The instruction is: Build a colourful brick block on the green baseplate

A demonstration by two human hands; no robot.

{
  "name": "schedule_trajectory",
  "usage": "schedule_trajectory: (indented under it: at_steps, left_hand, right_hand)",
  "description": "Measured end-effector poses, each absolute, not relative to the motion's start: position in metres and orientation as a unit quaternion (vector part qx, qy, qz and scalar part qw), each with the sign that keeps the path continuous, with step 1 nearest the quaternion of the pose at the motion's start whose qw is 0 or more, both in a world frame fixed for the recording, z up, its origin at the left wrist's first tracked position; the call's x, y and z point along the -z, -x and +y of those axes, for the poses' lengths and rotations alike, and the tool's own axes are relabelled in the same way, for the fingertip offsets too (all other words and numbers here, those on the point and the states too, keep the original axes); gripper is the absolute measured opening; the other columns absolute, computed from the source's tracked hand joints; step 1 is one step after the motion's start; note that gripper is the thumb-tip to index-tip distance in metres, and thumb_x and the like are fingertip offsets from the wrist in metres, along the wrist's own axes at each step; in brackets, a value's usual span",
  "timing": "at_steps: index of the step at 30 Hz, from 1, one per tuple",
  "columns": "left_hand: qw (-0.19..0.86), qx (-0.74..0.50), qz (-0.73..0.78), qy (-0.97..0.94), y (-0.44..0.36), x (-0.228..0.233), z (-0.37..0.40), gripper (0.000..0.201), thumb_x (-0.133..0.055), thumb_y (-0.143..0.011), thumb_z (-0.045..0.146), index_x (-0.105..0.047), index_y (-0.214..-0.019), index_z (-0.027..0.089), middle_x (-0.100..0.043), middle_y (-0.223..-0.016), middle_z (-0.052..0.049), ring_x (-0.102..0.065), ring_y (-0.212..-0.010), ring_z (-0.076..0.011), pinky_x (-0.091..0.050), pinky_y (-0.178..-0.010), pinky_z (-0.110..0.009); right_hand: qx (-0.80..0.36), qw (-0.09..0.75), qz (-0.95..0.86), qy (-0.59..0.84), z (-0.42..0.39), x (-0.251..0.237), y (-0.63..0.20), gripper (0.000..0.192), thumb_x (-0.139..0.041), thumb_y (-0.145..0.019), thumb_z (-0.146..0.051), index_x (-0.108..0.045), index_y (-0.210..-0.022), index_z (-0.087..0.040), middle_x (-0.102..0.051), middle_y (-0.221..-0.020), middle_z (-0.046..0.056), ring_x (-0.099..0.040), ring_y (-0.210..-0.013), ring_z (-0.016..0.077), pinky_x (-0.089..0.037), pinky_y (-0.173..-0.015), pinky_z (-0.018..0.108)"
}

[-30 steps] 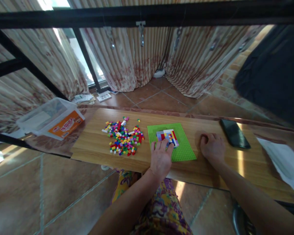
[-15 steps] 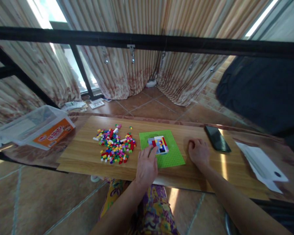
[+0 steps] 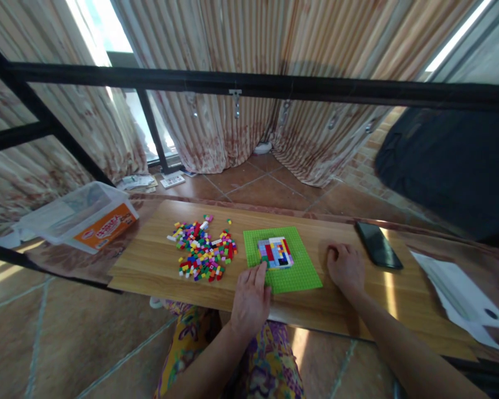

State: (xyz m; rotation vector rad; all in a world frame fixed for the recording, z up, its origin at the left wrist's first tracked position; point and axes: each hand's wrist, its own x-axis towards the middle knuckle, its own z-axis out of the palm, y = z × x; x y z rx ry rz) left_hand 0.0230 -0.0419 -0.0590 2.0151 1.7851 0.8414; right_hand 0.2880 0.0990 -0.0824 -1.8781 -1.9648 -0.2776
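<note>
On the green baseplate (image 3: 303, 271) sits a flat, many-coloured build of bricks (image 3: 279, 252) with white, red, yellow and blue parts. My left hand (image 3: 251, 296) lies over the plate's near left edge. Its thumb and fingertips are closed on a small dark green brick (image 3: 265, 259) at the build's near left corner. Whether that brick is pressed down onto the plate, I cannot tell. To the right of the plate my right hand (image 3: 346, 270) rests on the wooden table, loosely curled, with nothing visible in it.
Loose coloured bricks (image 3: 208, 252) lie in a pile left of the plate. A clear plastic box (image 3: 66, 216) with an orange label stands at the far left. A black phone (image 3: 378, 245) and white paper (image 3: 459, 288) lie to the right. A black bar (image 3: 258, 86) crosses beyond the table.
My left hand has drawn back a little toward me, uncovering more of the build and the green brick. The right hand stays resting. The whole view has shifted slightly.
</note>
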Motion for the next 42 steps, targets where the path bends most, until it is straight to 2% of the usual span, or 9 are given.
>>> schedule_trajectory:
  at_steps: [4, 7, 18, 24, 31, 34, 38, 42]
  left_hand:
    - [0.184, -0.287, 0.594, -0.729, -0.025, 0.056, -0.048, 0.072, -0.058, -0.082, 0.023, -0.027, -0.147, 0.018, -0.049, -0.139, -0.012, -0.043, -0.126, -0.0263, -0.035, -0.11, -0.049]
    - [0.217, -0.282, 0.579, -0.734, -0.029, 0.053, -0.051, 0.078, -0.062, -0.079, 0.025, -0.026, -0.147, 0.018, -0.046, -0.142, -0.011, -0.04, -0.13, -0.0257, -0.034, -0.113, -0.046]
    - [0.281, -0.261, 0.565, -0.731, -0.029, 0.048, -0.066, 0.07, -0.057, -0.077, 0.018, -0.035, -0.144, 0.018, -0.037, -0.15, -0.012, -0.034, -0.138, -0.0265, -0.035, -0.115, -0.046]
    - [0.275, -0.239, 0.549, -0.752, -0.019, 0.044, -0.071, 0.05, -0.055, -0.08, 0.022, -0.053, -0.13, 0.015, -0.044, -0.145, -0.013, -0.04, -0.134, -0.0254, -0.036, -0.114, -0.041]
    - [0.272, -0.221, 0.494, -0.796, 0.0, 0.048, -0.06, 0.044, -0.055, -0.083, 0.024, -0.056, -0.126, 0.018, -0.051, -0.138, -0.011, -0.046, -0.127, -0.0256, -0.039, -0.111, -0.043]
    - [0.245, -0.243, 0.498, -0.796, 0.011, 0.047, -0.042, 0.047, -0.055, -0.082, 0.021, -0.054, -0.129, 0.019, -0.05, -0.139, -0.011, -0.046, -0.126, -0.0267, -0.039, -0.11, -0.046]
    - [0.195, -0.261, 0.536, -0.779, 0.027, 0.043, -0.009, 0.065, -0.06, -0.078, 0.024, -0.041, -0.14, 0.017, -0.034, -0.15, -0.016, -0.031, -0.138, -0.0339, -0.033, -0.111, -0.057]
    - [0.199, -0.239, 0.509, -0.803, 0.034, 0.048, 0.017, 0.081, -0.067, -0.075, 0.027, -0.03, -0.146, 0.02, -0.024, -0.155, -0.018, -0.022, -0.142, -0.0369, -0.031, -0.111, -0.06]
  right_hand:
    - [0.1, 0.203, -0.704, 0.673, 0.1, 0.085, -0.29, 0.028, -0.041, -0.086, -0.025, -0.066, -0.096, -0.017, -0.063, -0.095, 0.011, -0.052, -0.087, 0.0234, -0.038, -0.078, 0.036]
    - [0.093, 0.201, -0.706, 0.673, 0.101, 0.085, -0.29, 0.029, -0.041, -0.086, -0.026, -0.067, -0.095, -0.016, -0.064, -0.094, 0.012, -0.053, -0.086, 0.024, -0.039, -0.077, 0.036]
    - [0.118, 0.207, -0.711, 0.662, 0.103, 0.092, -0.293, 0.029, -0.041, -0.085, -0.027, -0.068, -0.093, -0.016, -0.065, -0.093, 0.013, -0.056, -0.082, 0.0258, -0.041, -0.077, 0.039]
    - [0.117, 0.187, -0.708, 0.671, 0.105, 0.095, -0.294, 0.031, -0.04, -0.086, -0.029, -0.068, -0.095, -0.018, -0.065, -0.091, 0.013, -0.055, -0.077, 0.0256, -0.041, -0.071, 0.039]
    - [0.127, 0.181, -0.702, 0.677, 0.105, 0.096, -0.294, 0.03, -0.041, -0.087, -0.03, -0.067, -0.096, -0.018, -0.064, -0.093, 0.012, -0.056, -0.08, 0.0246, -0.043, -0.076, 0.039]
    - [0.137, 0.173, -0.696, 0.683, 0.105, 0.096, -0.293, 0.029, -0.042, -0.086, -0.029, -0.066, -0.097, -0.017, -0.064, -0.094, 0.012, -0.057, -0.083, 0.0252, -0.044, -0.08, 0.039]
    - [0.14, 0.17, -0.697, 0.683, 0.106, 0.096, -0.293, 0.028, -0.043, -0.085, -0.028, -0.064, -0.098, -0.016, -0.065, -0.097, 0.012, -0.056, -0.092, 0.0259, -0.043, -0.088, 0.04]
    - [0.128, 0.182, -0.686, 0.693, 0.106, 0.095, -0.291, 0.025, -0.046, -0.083, -0.027, -0.063, -0.098, -0.018, -0.065, -0.099, 0.011, -0.056, -0.094, 0.0253, -0.042, -0.091, 0.04]
